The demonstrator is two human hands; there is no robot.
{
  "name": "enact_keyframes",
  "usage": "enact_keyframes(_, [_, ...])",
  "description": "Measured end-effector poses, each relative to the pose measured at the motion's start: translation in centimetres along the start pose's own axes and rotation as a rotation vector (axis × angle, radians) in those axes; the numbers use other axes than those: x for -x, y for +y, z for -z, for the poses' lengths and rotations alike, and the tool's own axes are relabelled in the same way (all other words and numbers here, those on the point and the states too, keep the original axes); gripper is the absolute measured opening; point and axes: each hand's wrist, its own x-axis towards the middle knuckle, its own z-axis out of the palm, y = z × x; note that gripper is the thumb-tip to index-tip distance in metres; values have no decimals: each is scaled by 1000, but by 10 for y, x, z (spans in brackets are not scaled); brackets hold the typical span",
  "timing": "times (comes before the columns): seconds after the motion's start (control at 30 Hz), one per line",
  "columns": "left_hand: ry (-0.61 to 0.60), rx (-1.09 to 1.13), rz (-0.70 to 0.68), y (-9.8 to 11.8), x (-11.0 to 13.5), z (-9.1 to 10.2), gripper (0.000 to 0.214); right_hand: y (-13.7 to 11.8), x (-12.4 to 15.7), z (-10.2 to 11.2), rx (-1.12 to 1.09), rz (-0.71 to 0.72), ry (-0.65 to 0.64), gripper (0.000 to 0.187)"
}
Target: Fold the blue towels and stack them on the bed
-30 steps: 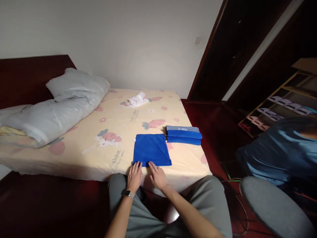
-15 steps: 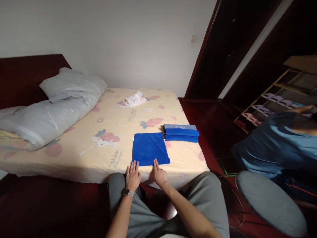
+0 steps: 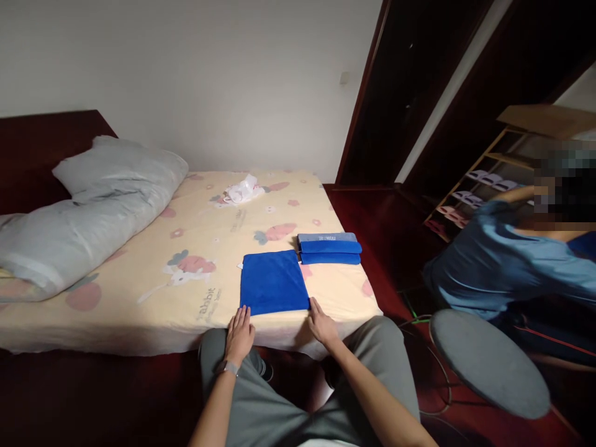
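A blue cloth point(image 3: 274, 282) lies flat as a near-square by the bed's front edge, with a small white tag at its left side. My left hand point(image 3: 241, 335) rests its outstretched fingers on the cloth's near left corner. At the near right corner, the fingertips of my right hand point(image 3: 322, 324) touch the cloth; the index finger is extended and the thumb is hard to make out. Just right of the cloth sits a folded stack of blue and grey cloths point(image 3: 329, 248), pale lettering on its top grey band.
A crumpled white plastic bag point(image 3: 243, 189) and a bunched grey quilt point(image 3: 116, 214) lie on the patterned bed sheet point(image 3: 186, 316). To the right are a round grey stool point(image 3: 488, 363), a person in a blue shirt point(image 3: 503, 261) and a rack of slippers point(image 3: 493, 180).
My right hand has slid right along the near edge to the cloth's corner. My left hand has shifted slightly to the near left corner. The near right fold now lies straighter. The view has turned right.
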Motion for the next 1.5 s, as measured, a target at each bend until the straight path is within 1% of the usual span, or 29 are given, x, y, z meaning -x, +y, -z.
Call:
enact_keyframes(0.1, [125, 147, 42, -7, -7, -1, 45, 8, -11, 5, -328, -35, 124, 51])
enact_keyframes(0.17, [218, 260, 111, -12, -12, -2, 44, 10, -22, 5, -474, -72, 150, 39])
enact_keyframes(0.23, [290, 367, 205, -17, -16, -4, 46, 10, -34, 4, -537, -103, 132, 31])
enact_keyframes(0.3, [323, 461, 308, -21, -19, -6, 45, 8, -44, 3, -550, -117, 100, 30])
enact_keyframes(0.37, [319, 535, 385, -24, -21, -8, 41, 7, -51, 3, -552, -133, 70, 32])
enact_keyframes(0.43, [303, 572, 417, -25, -22, -9, 36, 6, -55, 4, -531, -153, 60, 32])
enact_keyframes(0.57, [304, 572, 424, -25, -24, -11, 29, 2, -58, 10, -438, -186, 72, 25])
enact_keyframes(0.83, [347, 509, 477, -25, -24, -14, 32, -9, -50, 10, -271, -262, 75, 31])
enact_keyframes(1.0, [347, 342, 419, -21, -25, -13, 28, -17, -44, 6, -230, -287, 91, 31])
enact_keyframes(1.17, [339, 240, 359, -17, -30, -10, 26, -19, -40, 5, -181, -253, 136, 29])
enact_keyframes(1.23, [356, 270, 331, -16, -34, -8, 27, -17, -40, 5, -178, -238, 139, 29])
enact_keyframes(1.3, [377, 350, 315, -17, -37, -8, 29, -15, -40, 5, -178, -230, 134, 29])
enact_keyframes(1.4, [367, 471, 296, -18, -41, -9, 31, -13, -40, 5, -167, -219, 127, 30])
enact_keyframes(1.5, [351, 473, 296, -19, -42, -11, 30, -13, -39, 4, -154, -221, 124, 33])
